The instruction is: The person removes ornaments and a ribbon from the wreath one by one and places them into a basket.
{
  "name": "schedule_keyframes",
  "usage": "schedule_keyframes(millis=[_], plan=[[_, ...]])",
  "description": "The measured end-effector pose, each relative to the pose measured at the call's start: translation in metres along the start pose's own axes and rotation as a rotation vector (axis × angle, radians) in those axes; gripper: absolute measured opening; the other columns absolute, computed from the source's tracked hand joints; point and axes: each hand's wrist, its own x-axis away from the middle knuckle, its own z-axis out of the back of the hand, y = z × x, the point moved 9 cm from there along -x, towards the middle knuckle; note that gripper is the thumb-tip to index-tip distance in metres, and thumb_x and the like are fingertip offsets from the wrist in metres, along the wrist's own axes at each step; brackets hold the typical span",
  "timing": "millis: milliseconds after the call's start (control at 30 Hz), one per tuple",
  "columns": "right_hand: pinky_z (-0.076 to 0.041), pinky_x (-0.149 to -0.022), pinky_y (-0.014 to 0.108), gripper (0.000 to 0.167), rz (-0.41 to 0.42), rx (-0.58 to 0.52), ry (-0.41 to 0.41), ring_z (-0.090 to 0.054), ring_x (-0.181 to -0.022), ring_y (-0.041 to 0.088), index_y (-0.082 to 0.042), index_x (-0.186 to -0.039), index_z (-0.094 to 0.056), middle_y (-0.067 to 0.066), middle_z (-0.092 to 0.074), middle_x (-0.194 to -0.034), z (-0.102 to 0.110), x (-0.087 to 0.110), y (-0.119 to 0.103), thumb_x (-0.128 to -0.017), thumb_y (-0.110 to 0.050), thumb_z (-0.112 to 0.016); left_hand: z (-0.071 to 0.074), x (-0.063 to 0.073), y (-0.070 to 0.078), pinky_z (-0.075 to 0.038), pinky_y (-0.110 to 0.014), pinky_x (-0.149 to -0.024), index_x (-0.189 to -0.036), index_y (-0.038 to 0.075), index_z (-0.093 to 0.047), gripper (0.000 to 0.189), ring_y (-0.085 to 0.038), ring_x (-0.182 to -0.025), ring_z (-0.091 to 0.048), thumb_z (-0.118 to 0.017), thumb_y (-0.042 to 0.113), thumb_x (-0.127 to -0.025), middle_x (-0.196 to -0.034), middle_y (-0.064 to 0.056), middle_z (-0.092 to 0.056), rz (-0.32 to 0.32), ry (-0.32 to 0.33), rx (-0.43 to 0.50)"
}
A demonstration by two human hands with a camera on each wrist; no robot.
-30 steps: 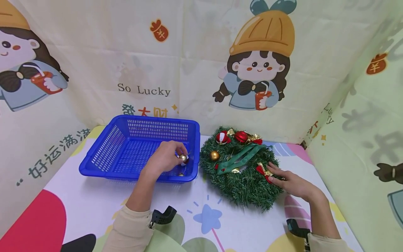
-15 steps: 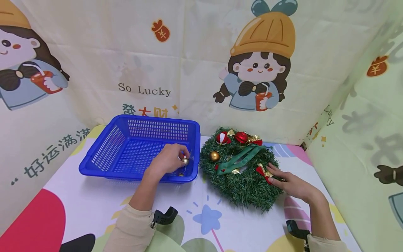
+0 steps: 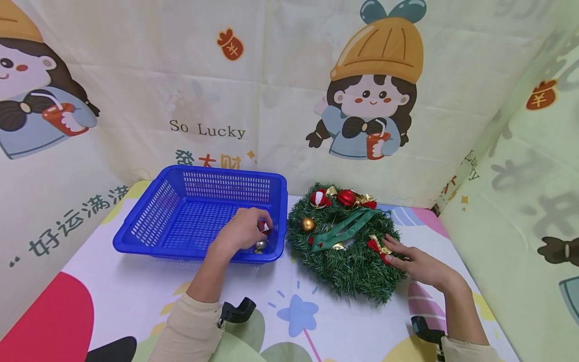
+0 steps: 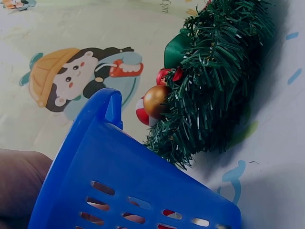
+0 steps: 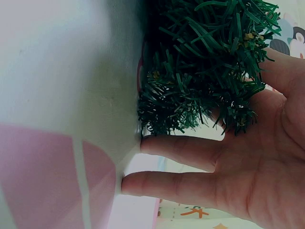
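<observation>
My left hand (image 3: 242, 229) reaches down into the right end of a blue plastic basket (image 3: 172, 251), fingers bent. A red-and-white ball ornament (image 3: 265, 227) shows between thumb and index finger; whether they grip it is unclear. Just below the fingertips is a gold ball ornament (image 3: 261, 245). In the left wrist view the basket wall (image 4: 138, 167) hides most of this hand. My right hand (image 3: 422, 264) rests at the right edge of a green Christmas wreath (image 3: 348, 274), beside a red-and-gold bow (image 3: 379, 247). Its fingers are straight in the right wrist view, thumb and fingers around the wreath's edge.
The wreath carries a gold ball (image 3: 308, 224), red balls (image 3: 347, 197) and a green ribbon (image 3: 344, 230). It lies just right of the basket on a patterned tablecloth (image 3: 253, 281). Printed cloth walls (image 3: 280, 100) stand behind and at both sides.
The gold ball, first between the left fingertips, now sits lower, below them. My left hand has shifted slightly down and right inside the basket. The right hand and wreath have not visibly moved.
</observation>
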Motion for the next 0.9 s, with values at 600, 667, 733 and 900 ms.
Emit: schedule_keyframes(millis=[600, 667, 733, 900], plan=[[-0.021, -0.113, 0.08, 0.067, 0.005, 0.003, 0.002, -0.009, -0.152, 0.061, -0.006, -0.162, -0.035, 0.021, -0.013, -0.173, -0.0006, -0.0002, 0.0009, -0.107, -0.039, -0.055, 0.0026, 0.0, 0.0003, -0.057, -0.041, -0.083, -0.111, 0.013, -0.076, 0.021, -0.024, -0.09, -0.065, -0.074, 0.003, -0.092, -0.095, -0.007, -0.071, 0.015, 0.022, 0.032], [-0.021, -0.113, 0.08, 0.067, 0.005, 0.0, 0.0, -0.008, -0.152, 0.061, -0.005, -0.161, -0.035, 0.021, -0.013, -0.173, -0.0008, -0.0006, 0.0012, -0.107, -0.039, -0.056, 0.0032, 0.0, 0.0001, -0.057, -0.041, -0.082, -0.113, 0.012, -0.075, 0.022, -0.024, -0.089, -0.064, -0.074, 0.004, -0.093, -0.096, -0.008, -0.071, 0.021, 0.032, 0.037], [-0.021, -0.113, 0.08, 0.067, 0.007, 0.0, -0.001, -0.008, -0.152, 0.061, -0.005, -0.161, -0.036, 0.021, -0.013, -0.173, -0.0007, -0.0009, 0.0014, -0.107, -0.039, -0.056, 0.0044, 0.0002, 0.0006, -0.057, -0.042, -0.083, -0.115, 0.011, -0.074, 0.023, -0.025, -0.091, -0.064, -0.074, 0.004, -0.093, -0.099, -0.01, -0.071, 0.023, 0.048, 0.046], [-0.021, -0.113, 0.08, 0.067, 0.012, -0.01, -0.003, -0.008, -0.152, 0.061, -0.004, -0.161, -0.036, 0.022, -0.012, -0.173, -0.0005, -0.0008, 0.0004, -0.107, -0.038, -0.056, 0.0074, -0.0005, 0.0025, -0.058, -0.045, -0.087, -0.118, 0.009, -0.073, 0.024, -0.029, -0.098, -0.067, -0.073, 0.005, -0.094, -0.109, -0.015, -0.073, 0.017, 0.091, 0.086]])
